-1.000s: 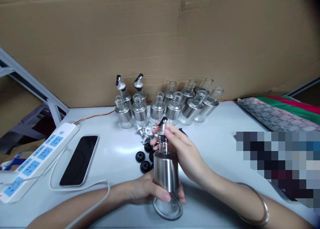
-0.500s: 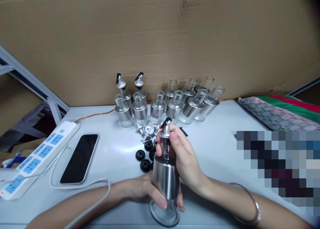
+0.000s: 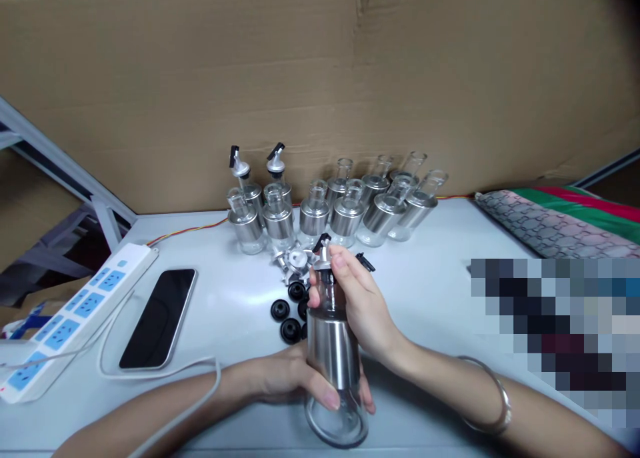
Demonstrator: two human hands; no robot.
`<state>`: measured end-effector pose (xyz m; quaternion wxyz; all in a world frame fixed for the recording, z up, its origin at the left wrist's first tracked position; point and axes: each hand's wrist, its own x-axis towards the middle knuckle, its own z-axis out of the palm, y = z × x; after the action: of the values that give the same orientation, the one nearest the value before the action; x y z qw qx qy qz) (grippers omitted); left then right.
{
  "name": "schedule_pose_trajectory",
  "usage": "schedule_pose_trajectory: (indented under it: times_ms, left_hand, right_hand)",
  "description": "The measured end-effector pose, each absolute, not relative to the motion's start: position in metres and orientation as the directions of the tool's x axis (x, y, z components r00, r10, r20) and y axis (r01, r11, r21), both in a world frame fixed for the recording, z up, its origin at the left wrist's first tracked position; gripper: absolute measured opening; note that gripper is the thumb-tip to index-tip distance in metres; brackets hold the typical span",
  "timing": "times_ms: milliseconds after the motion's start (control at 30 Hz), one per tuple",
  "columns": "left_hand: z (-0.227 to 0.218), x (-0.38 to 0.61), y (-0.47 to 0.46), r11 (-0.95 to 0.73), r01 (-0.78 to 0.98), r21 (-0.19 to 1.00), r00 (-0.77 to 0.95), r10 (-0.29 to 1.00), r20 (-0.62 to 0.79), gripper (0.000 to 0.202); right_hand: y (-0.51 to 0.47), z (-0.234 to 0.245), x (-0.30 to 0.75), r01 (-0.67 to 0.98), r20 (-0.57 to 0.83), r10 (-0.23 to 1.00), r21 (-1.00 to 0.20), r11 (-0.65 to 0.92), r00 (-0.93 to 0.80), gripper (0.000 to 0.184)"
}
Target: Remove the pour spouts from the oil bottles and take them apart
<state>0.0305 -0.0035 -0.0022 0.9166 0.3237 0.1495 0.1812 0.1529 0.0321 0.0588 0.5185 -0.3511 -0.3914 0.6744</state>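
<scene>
In front of me a glass oil bottle (image 3: pixel 333 351) with a steel sleeve leans slightly back to the left. My left hand (image 3: pixel 305 381) is wrapped round its lower body, thumb in front and fingertips showing at the right side. Round the neck, my right hand (image 3: pixel 367 305) grips the silver pour spout (image 3: pixel 325 255) with its black flip cap, which sits on the bottle's mouth. Just behind the bottle lie several black rubber stoppers (image 3: pixel 280 309) and a small pile of silver spout parts (image 3: pixel 299 261). Part of both piles is hidden by the bottle and my hands.
Several open bottles (image 3: pixel 314 217) and two with spouts fitted (image 3: pixel 241 171) stand against the cardboard wall (image 3: pixel 300 78). At the left are a phone (image 3: pixel 159 318), a white cable (image 3: pixel 170 371) and a power strip (image 3: pixel 80 321). A patterned bag (image 3: pixel 560 225) lies on the right.
The bottle's top has tipped a little to the left and its base has shifted right. Both hands have kept their hold, the right one moving slightly left with the spout.
</scene>
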Motion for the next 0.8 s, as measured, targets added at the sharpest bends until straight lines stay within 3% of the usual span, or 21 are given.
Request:
schedule_pose_trajectory:
  times_ms: [167, 433, 800]
  left_hand:
    - [-0.0016, 0.0297, -0.0021, 0.698, -0.210, 0.685, 0.894, 0.420, -0.154, 0.042]
    - [0.0004, 0.0285, 0.0006, 0.651, -0.108, 0.752, 0.931, 0.331, -0.153, 0.049]
    - [-0.0004, 0.0277, 0.0015, 0.593, -0.101, 0.799, 0.932, 0.337, -0.132, 0.051]
  right_hand:
    - [0.0342, 0.0601, 0.1517, -0.440, -0.106, 0.970, -0.876, -0.196, -0.220, 0.044]
    - [0.0283, 0.0613, 0.1514, -0.449, -0.146, 0.947, -0.852, -0.267, -0.286, 0.038]
    - [0.0288, 0.0666, 0.1507, -0.448, -0.153, 0.948, -0.852, -0.270, -0.279, 0.039]
